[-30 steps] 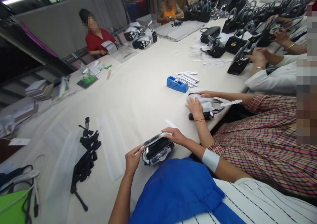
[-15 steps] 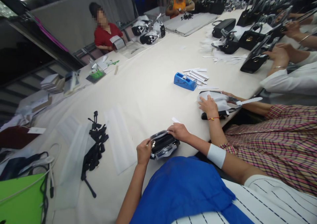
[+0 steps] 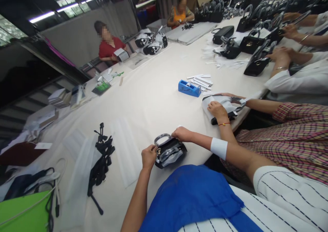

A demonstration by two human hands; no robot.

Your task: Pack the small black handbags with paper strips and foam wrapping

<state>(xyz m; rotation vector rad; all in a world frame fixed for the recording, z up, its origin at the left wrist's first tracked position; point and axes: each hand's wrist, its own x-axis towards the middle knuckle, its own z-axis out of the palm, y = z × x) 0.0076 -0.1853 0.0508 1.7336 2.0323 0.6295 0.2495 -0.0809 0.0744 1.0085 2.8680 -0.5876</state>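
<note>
A small black handbag [image 3: 181, 154] rests at the table's near edge in front of me, one plastic-wrapped handle arched up at its far side and another folded over its near face. My left hand [image 3: 149, 156] is closed on its left end, by the gold ring. My right hand [image 3: 182, 134] grips the far right top edge, close to the foot of the raised handle. To the left lie a long white foam sheet [image 3: 127, 153] and a heap of black straps [image 3: 101, 160].
A blue tape dispenser [image 3: 189, 88] stands ahead beside white paper strips [image 3: 202, 82]. At my right, a co-worker's hand [image 3: 217, 111] presses white wrapping on another bag. Many black handbags [image 3: 252, 44] crowd the far right. A green board [image 3: 24, 211] lies at the near left.
The far handle of the handbag has come up into an arch, and the bag has tilted so more of its near face shows. Both hands stay on it. The camera view has tipped upward slightly.
</note>
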